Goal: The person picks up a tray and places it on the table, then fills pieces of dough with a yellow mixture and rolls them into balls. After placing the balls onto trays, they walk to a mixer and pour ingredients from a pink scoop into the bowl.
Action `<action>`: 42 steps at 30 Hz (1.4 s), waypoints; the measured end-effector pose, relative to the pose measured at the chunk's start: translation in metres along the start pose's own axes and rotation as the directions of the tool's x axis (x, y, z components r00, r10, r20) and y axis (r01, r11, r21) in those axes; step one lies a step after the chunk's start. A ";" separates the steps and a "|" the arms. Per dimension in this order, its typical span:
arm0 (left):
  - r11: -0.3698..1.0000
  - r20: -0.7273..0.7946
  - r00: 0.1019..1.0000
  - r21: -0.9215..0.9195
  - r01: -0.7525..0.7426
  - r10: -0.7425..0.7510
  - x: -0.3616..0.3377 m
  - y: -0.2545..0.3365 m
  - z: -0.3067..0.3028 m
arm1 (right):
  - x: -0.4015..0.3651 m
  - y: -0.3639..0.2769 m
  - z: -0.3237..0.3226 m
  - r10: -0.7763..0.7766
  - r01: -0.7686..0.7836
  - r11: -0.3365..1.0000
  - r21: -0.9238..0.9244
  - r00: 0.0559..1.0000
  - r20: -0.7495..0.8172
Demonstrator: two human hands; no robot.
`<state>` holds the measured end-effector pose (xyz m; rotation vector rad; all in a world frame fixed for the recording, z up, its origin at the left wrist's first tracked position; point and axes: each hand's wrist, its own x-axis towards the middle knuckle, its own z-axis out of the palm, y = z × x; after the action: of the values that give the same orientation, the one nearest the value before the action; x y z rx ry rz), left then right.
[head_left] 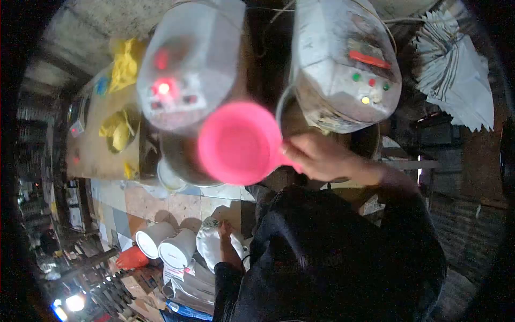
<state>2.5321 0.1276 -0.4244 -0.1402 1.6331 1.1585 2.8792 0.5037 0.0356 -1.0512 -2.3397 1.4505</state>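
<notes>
A pink round scoop (238, 144) is gripped by its handle in my right hand (316, 155), fingers wrapped round it. The scoop is held in front of two white-covered machines, the left one (193, 64) and the right one (348, 64). Lower down at left, my left hand (225, 231) is at the edge of a white bag (209, 244); its fingers are too small and dim to make out whether they grip it. Round metal bowls, partly hidden by the scoop and my right arm, lie under the machines.
Two white lidded buckets (174, 252) stand on the tiled floor beside the bag. Yellow cloth or plastic (119, 131) lies on a tan surface at left. A stack of white sacks (456, 70) hangs at upper right. A red-orange bag (132, 258) is at lower left.
</notes>
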 end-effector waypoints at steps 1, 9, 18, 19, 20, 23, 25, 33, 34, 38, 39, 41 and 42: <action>0.997 0.067 0.995 0.028 -0.074 0.072 0.007 0.001 0.003 | -0.012 0.018 0.007 -0.004 0.004 0.999 -0.034 1.000 -0.019; 0.953 0.272 0.937 0.149 -0.263 0.216 -0.068 -0.013 0.090 | -0.083 0.119 0.054 -0.141 0.170 0.981 0.099 0.959 -0.247; 0.900 -0.028 0.984 0.399 0.175 -0.179 -0.095 -0.031 0.089 | -0.125 0.187 0.063 -0.041 0.116 0.964 0.239 0.953 -0.299; 0.861 0.003 0.991 0.495 0.115 -0.134 -0.097 -0.030 0.091 | -0.127 0.193 0.063 0.001 0.051 0.976 0.210 0.970 -0.243; 0.906 0.007 0.991 0.406 0.123 -0.137 -0.098 -0.029 0.094 | -0.130 0.200 0.067 0.004 0.048 0.976 0.212 0.972 -0.237; 0.898 -0.057 0.989 0.414 0.146 -0.135 -0.092 -0.032 0.104 | -0.134 0.232 0.088 -0.087 0.110 0.992 0.062 0.952 -0.295; 0.873 -0.060 0.987 0.462 0.159 -0.149 -0.085 -0.032 0.106 | -0.129 0.238 0.094 -0.236 0.225 0.971 -0.079 0.863 -0.447; 0.904 0.081 0.985 0.415 0.106 -0.153 -0.080 -0.044 0.105 | -0.136 0.233 0.079 0.254 -0.201 0.920 0.335 0.960 -0.120; 0.866 0.067 0.989 0.493 0.084 -0.134 -0.084 -0.043 0.108 | -0.136 0.238 0.084 0.251 -0.166 0.909 0.382 0.950 -0.185; 0.924 0.180 0.917 -0.076 0.374 -0.356 -0.025 -0.098 0.040 | -0.135 0.230 0.073 0.303 -0.259 0.912 0.318 0.948 -0.096; 0.956 0.102 0.963 0.189 0.226 -0.248 -0.035 -0.098 0.046 | -0.135 0.228 0.071 0.302 -0.248 0.909 0.335 0.946 -0.117; 0.890 0.057 0.991 0.450 0.081 -0.119 -0.041 -0.095 0.053 | -0.136 0.225 0.068 0.302 -0.238 0.905 0.353 0.943 -0.139; 0.878 0.041 0.988 0.465 0.115 -0.151 -0.042 -0.094 0.053 | -0.136 0.224 0.066 0.325 -0.266 0.890 0.372 0.939 -0.107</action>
<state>2.6427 0.0993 -0.4455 0.0970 1.7557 0.6362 3.0493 0.4282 -0.1595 -1.4026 -1.7692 1.7274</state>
